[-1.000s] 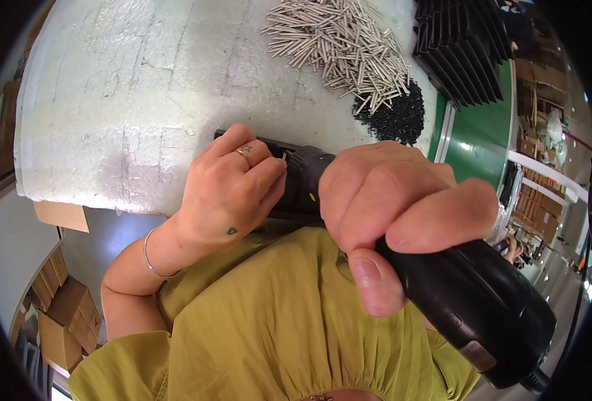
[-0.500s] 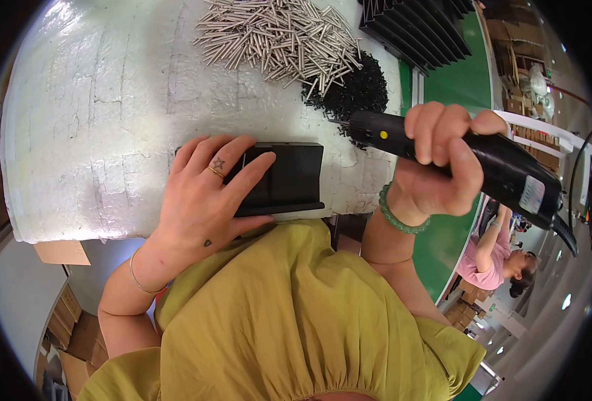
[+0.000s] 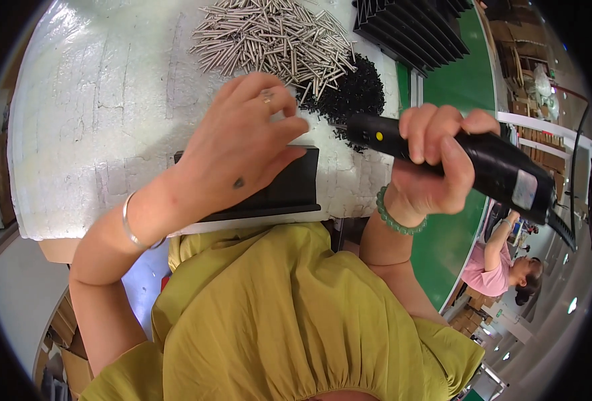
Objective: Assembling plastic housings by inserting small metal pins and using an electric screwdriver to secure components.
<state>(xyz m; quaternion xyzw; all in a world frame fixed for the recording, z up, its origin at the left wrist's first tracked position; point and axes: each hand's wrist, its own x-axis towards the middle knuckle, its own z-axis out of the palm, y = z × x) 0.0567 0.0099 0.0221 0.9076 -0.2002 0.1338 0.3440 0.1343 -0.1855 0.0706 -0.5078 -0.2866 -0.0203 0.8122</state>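
In my right hand [image 3: 436, 157] is a black corded electric screwdriver [image 3: 510, 170], wrapped by my fingers. Its thin bit points left, close to a heap of small black screws [image 3: 359, 87]. My left hand [image 3: 239, 144] hovers over a black rectangular plate-like part [image 3: 296, 184], with bent fingers and a gap between index finger and thumb. Nothing shows in that hand. The part lies at the near edge of the work surface, partly covered from view by the hand, with a raised lip along its near side. Beyond the hand lies a pile of silver metal pins [image 3: 276, 40].
White plastic-wrapped padding [image 3: 95, 134] covers the work surface. Several black finned parts [image 3: 409, 33] stand at the far right. The screwdriver's cord [image 3: 563, 230] hangs off its rear end. A person in a pink top [image 3: 490, 271] is at the right, beyond the green floor [image 3: 460, 87].
My left hand has lifted off the black part and moved away from me and right, toward the piles, its fingers now curled. The screwdriver has shifted slightly left.
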